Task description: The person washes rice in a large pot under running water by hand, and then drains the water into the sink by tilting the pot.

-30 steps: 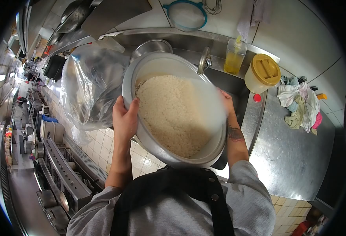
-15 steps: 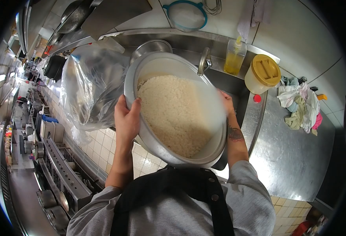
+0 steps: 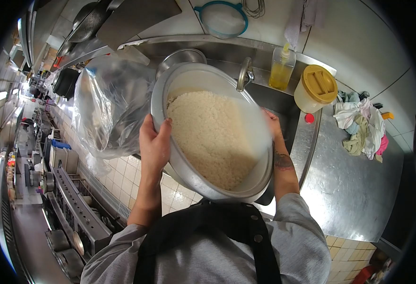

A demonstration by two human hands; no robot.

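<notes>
A big metal pot (image 3: pixel 174 75) is held tilted in front of my body, above the sink edge. White rice (image 3: pixel 208 137) fills its bottom, and cloudy whitish water (image 3: pixel 251 142) gathers along the right side. My left hand (image 3: pixel 155 144) grips the left rim, thumb on top and fingers underneath. On the opposite side my right hand (image 3: pixel 273 124) clasps the right rim; its fingers are partly hidden behind the pot. Just beyond the rim stands the sink faucet (image 3: pixel 245 75), with the dark sink basin (image 3: pixel 283 104) partly covered by the pot.
A clear plastic bag (image 3: pixel 108 109) bulges at the left. Behind the pot sits a steel bowl (image 3: pixel 182 56). A yellow soap bottle (image 3: pixel 281 68), a yellow-lidded container (image 3: pixel 315 90) and crumpled cloths (image 3: pixel 361 125) stand right, on the steel counter (image 3: pixel 350 189). A blue-rimmed strainer (image 3: pixel 223 20) hangs on the wall.
The pot and my left hand have shifted very slightly to the right. Both hands keep their hold, and the rice lies much as before.
</notes>
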